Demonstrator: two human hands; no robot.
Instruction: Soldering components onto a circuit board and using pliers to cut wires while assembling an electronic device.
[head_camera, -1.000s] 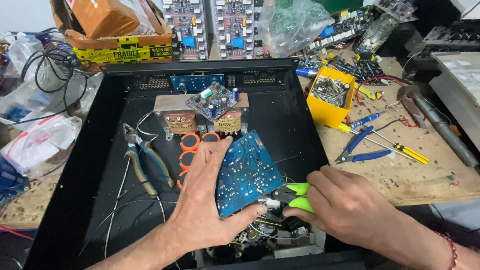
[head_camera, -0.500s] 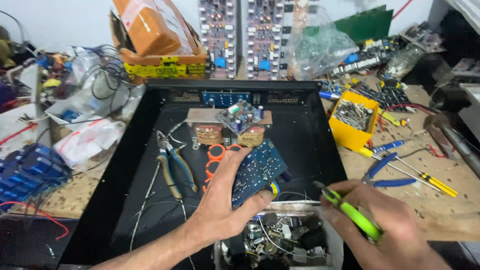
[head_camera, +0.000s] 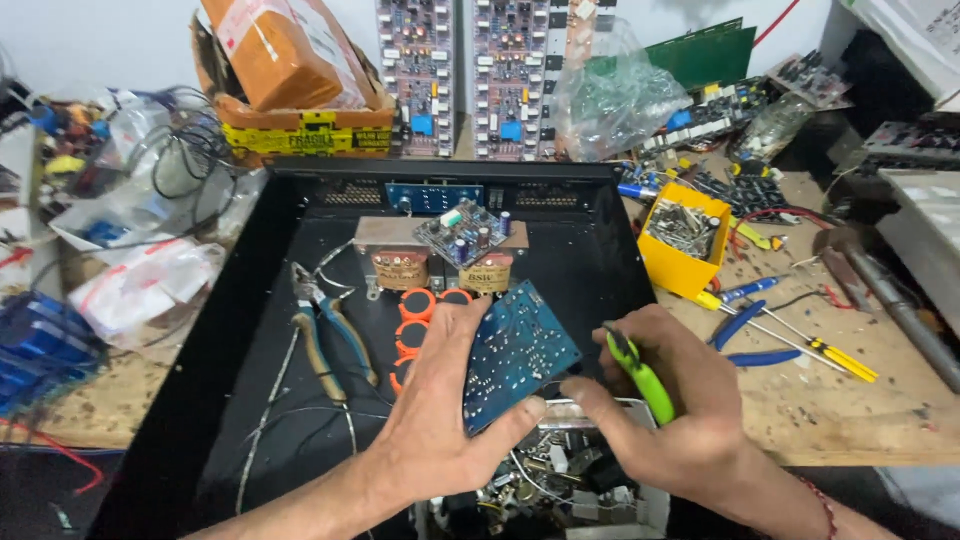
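Blue circuit board (head_camera: 518, 352) over a black metal case (head_camera: 300, 300)
Left hand (head_camera: 440, 420) clasps the board; right hand (head_camera: 665, 410) is closed around green-handled cutters (head_camera: 638, 372)

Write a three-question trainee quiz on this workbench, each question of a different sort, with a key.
1. True or false: the left hand holds the blue circuit board.
2. The right hand holds: A) a hammer, B) green-handled cutters, C) a roll of tape.
3. Fill in: the pliers lie inside the black ____.

Key: 1 true; 2 B; 3 case.
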